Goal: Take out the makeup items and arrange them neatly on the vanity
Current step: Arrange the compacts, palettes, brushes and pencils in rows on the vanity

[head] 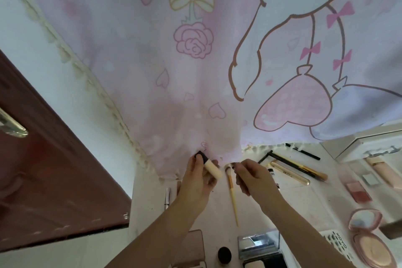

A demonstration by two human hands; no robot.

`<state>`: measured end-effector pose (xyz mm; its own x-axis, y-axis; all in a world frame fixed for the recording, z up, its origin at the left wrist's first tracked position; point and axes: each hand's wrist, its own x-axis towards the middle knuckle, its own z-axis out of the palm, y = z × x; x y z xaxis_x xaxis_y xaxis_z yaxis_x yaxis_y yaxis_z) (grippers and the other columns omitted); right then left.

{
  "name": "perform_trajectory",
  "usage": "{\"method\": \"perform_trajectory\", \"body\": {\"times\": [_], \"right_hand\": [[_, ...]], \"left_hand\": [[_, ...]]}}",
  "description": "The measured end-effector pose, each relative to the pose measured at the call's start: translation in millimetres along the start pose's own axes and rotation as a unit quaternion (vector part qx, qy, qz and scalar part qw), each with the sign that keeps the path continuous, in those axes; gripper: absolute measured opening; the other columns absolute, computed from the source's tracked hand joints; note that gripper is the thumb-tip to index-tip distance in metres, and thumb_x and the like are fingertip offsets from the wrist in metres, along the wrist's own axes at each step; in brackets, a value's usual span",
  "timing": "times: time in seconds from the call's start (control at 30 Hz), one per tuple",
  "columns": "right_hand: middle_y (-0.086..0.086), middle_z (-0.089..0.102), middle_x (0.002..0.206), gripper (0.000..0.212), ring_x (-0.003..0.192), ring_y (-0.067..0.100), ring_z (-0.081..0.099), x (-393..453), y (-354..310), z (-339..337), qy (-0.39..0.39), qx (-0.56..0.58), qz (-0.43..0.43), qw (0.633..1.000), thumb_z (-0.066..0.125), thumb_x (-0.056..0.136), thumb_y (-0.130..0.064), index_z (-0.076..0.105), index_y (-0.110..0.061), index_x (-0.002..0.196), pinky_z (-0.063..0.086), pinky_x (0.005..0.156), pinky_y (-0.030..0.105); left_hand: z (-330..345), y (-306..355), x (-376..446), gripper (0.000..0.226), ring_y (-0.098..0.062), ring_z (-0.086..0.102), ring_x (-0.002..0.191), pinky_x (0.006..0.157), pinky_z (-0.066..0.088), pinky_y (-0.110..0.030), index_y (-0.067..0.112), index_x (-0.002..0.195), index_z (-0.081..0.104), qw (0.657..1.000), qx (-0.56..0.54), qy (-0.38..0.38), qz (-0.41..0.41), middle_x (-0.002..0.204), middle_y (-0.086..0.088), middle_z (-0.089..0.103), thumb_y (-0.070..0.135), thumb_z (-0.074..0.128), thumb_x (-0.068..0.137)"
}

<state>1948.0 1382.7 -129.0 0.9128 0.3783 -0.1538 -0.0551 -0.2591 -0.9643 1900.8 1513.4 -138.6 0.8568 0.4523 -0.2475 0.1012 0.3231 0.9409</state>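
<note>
My left hand [196, 183] grips a cream bottle with a black cap [210, 165], tilted, near the hem of a pink cartoon curtain. My right hand [253, 177] has curled fingers just right of it, pinching something small and dark at the fingertips that I cannot make out. Between the hands a yellow-handled makeup brush [232, 191] lies on the white vanity top [256, 220]. More brushes and a gold tube [291, 172] lie to the right.
A pink blush palette [357, 191], an open round compact [366, 237], a mirrored compact [258, 246], a rose palette [191, 248], a black round lid [224, 255] and a silver pen [167, 198] lie around. A red-brown door [54, 180] stands left.
</note>
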Motion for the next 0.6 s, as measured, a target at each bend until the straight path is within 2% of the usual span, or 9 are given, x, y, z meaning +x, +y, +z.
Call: {"method": "perform_trajectory", "body": {"times": [0.07,0.13,0.23,0.27,0.33,0.37,0.43,0.5,0.6], "right_hand": [[0.001,0.05,0.051,0.032,0.036,0.003,0.038,1,1,-6,0.018,-0.012,-0.006,1.0,0.048,0.093,-0.011,0.048,-0.012,0.061,0.033,0.042,0.013],[-0.005,0.051,0.049,0.034,0.038,0.002,0.039,4,0,-13,0.028,-0.041,-0.008,0.999,0.047,0.093,-0.012,0.048,-0.015,0.059,0.033,0.045,0.013],[-0.011,0.049,0.039,0.037,0.037,0.002,0.04,9,-6,-19,0.013,-0.109,-0.002,0.994,0.045,0.094,-0.017,0.043,-0.017,0.057,0.032,0.045,0.009],[-0.01,0.049,0.041,0.039,0.039,0.002,0.042,10,-9,-19,0.002,-0.135,-0.002,0.991,0.043,0.095,-0.02,0.042,-0.018,0.057,0.033,0.047,0.011],[-0.009,0.05,0.051,0.04,0.048,0.007,0.044,11,-16,-18,-0.025,-0.172,-0.003,0.985,0.038,0.097,-0.027,0.043,-0.018,0.058,0.035,0.054,0.016],[-0.008,0.052,0.057,0.042,0.051,0.009,0.044,11,-20,-17,-0.04,-0.184,0.004,0.982,0.035,0.098,-0.031,0.046,-0.016,0.061,0.036,0.056,0.018],[-0.001,0.053,0.062,0.048,0.053,0.01,0.044,12,-26,-14,-0.066,-0.217,0.022,0.974,0.03,0.098,-0.039,0.05,-0.011,0.064,0.035,0.057,0.019],[0.001,0.044,0.055,0.055,0.05,0.011,0.039,13,-30,-12,-0.075,-0.265,0.031,0.961,0.028,0.097,-0.045,0.043,-0.012,0.055,0.031,0.055,0.02],[0.001,0.029,0.051,0.054,0.047,0.014,0.029,12,-36,-11,-0.058,-0.269,0.034,0.961,0.033,0.096,-0.043,0.029,-0.012,0.051,0.025,0.051,0.024]], "left_hand": [[-2,3,1,0.021,-0.017,0.047,0.059,0.058,0.046,-0.028,0.025,0.093,0.049,0.998,-0.032,-0.022,-0.052,0.064,-0.003,0.05,0.037,0.032,0.099],[-3,3,3,0.018,-0.011,0.036,0.048,0.042,0.033,-0.019,0.025,0.1,0.046,0.993,0.036,-0.042,-0.108,0.064,-0.001,0.041,0.035,0.031,0.099],[-8,3,4,0.01,-0.01,0.041,0.055,0.053,0.034,-0.023,0.011,0.105,0.042,0.97,0.203,-0.094,-0.097,0.069,-0.001,0.044,0.013,0.036,0.097],[-11,4,4,0.011,-0.01,0.043,0.06,0.058,0.036,-0.024,0.009,0.105,0.042,0.955,0.262,-0.117,-0.08,0.072,-0.001,0.047,0.009,0.035,0.095],[-15,11,4,0.016,-0.01,0.05,0.072,0.066,0.042,-0.025,0.01,0.11,0.044,0.893,0.412,-0.181,-0.018,0.085,-0.001,0.055,0.012,0.037,0.096],[-16,13,4,0.019,-0.011,0.054,0.077,0.07,0.045,-0.027,0.012,0.113,0.047,0.864,0.458,-0.208,0.019,0.093,-0.003,0.06,0.015,0.04,0.096],[-14,20,0,0.02,-0.01,0.057,0.078,0.074,0.046,-0.025,0.015,0.113,0.053,0.84,0.482,-0.236,0.082,0.101,-0.005,0.064,0.016,0.045,0.095],[-11,24,-5,0.019,-0.007,0.054,0.07,0.07,0.044,-0.023,0.014,0.11,0.058,0.83,0.483,-0.228,0.157,0.094,-0.007,0.065,0.017,0.048,0.094],[-8,24,-8,0.024,-0.008,0.046,0.068,0.071,0.041,-0.026,0.015,0.107,0.057,0.771,0.557,-0.182,0.25,0.085,0.003,0.055,0.027,0.039,0.097]]}}
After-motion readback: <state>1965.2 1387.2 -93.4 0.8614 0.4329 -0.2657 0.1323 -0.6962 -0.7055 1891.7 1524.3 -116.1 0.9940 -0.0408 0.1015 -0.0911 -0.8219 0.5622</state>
